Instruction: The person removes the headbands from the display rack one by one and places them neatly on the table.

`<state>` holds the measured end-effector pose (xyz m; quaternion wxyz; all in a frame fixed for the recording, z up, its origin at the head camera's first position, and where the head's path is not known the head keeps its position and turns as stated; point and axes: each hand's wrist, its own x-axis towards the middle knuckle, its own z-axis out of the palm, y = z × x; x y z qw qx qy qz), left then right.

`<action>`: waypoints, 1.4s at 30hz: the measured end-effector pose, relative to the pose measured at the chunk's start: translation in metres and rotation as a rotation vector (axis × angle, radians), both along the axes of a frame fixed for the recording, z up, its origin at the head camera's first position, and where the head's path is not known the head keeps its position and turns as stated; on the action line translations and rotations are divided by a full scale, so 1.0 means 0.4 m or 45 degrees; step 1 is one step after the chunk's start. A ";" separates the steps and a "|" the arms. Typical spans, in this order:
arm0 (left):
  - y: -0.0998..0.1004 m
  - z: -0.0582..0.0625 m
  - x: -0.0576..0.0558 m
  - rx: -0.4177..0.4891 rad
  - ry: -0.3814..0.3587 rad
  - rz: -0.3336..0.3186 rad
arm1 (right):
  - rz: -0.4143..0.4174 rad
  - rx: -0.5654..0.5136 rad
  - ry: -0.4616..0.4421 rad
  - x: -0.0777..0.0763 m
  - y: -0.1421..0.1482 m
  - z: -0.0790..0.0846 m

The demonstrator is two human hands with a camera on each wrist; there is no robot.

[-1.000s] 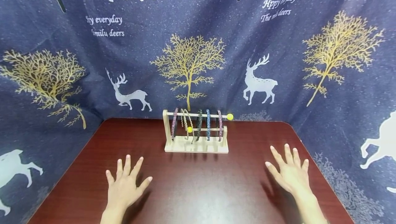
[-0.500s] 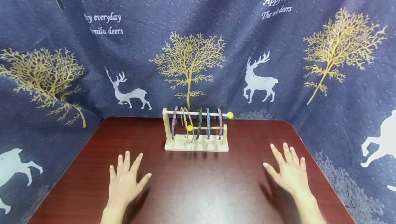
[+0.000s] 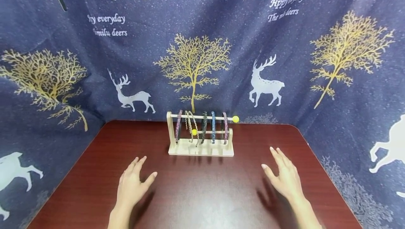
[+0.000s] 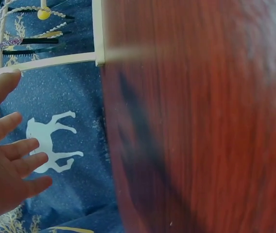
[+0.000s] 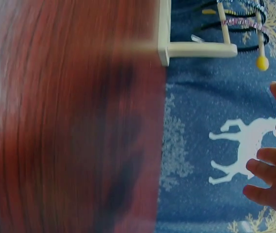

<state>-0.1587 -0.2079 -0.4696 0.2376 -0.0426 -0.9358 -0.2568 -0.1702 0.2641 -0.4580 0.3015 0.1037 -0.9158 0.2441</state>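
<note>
A pale wooden rack [image 3: 190,150] with two rods stands at the back middle of the table in the head view. Several headbands hang on it: a pink one [image 3: 178,127] at the left, braided beige ones, a black one [image 3: 204,127], a blue one [image 3: 213,127], and another pink one [image 3: 225,127] at the right. My left hand [image 3: 130,186] hovers over the table, left and in front of the rack, fingers extended, holding nothing. On the other side my right hand [image 3: 284,179] is likewise raised with straight fingers and holds nothing. Both cast shadows below.
The dark red table [image 3: 202,190] is bounded by a blue curtain [image 3: 202,18] with deer and trees at the back and both sides. Yellow balls cap the rod ends, the upper ball [image 3: 235,119] jutting past the rack's right side.
Both hands have turned from palms down toward palms facing each other. The right hand has shifted inward to the left, the left slightly right. The rack and headbands stay put.
</note>
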 end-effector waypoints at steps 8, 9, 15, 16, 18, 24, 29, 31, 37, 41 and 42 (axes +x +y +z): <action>0.024 -0.007 -0.024 0.285 -0.125 -0.025 | 0.097 -0.195 0.049 -0.027 -0.049 -0.009; 0.028 -0.008 -0.028 0.314 -0.138 -0.026 | 0.103 -0.216 0.045 -0.031 -0.055 -0.010; 0.044 -0.018 -0.042 0.460 -0.259 -0.020 | 0.115 -0.407 -0.004 -0.044 -0.084 -0.016; 0.045 -0.020 -0.045 0.480 -0.275 -0.016 | 0.121 -0.445 -0.018 -0.045 -0.089 -0.016; 0.048 -0.023 -0.051 0.518 -0.297 -0.002 | 0.157 -0.532 -0.052 -0.048 -0.101 -0.015; 0.060 -0.026 -0.069 0.604 -0.336 0.005 | 0.258 -0.794 -0.198 -0.051 -0.133 0.003; 0.072 -0.036 -0.091 0.704 -0.361 -0.002 | 0.346 -0.920 -0.225 -0.042 -0.164 0.045; 0.076 -0.042 -0.101 0.784 -0.372 -0.023 | 0.372 -0.968 -0.232 -0.041 -0.174 0.055; 0.088 -0.057 -0.128 0.970 -0.386 -0.073 | 0.424 -1.068 -0.240 -0.061 -0.188 0.043; 0.100 -0.061 -0.144 1.033 -0.374 -0.072 | 0.434 -1.111 -0.290 -0.061 -0.210 0.060; 0.103 -0.062 -0.148 1.048 -0.373 -0.072 | 0.440 -1.122 -0.298 -0.063 -0.213 0.059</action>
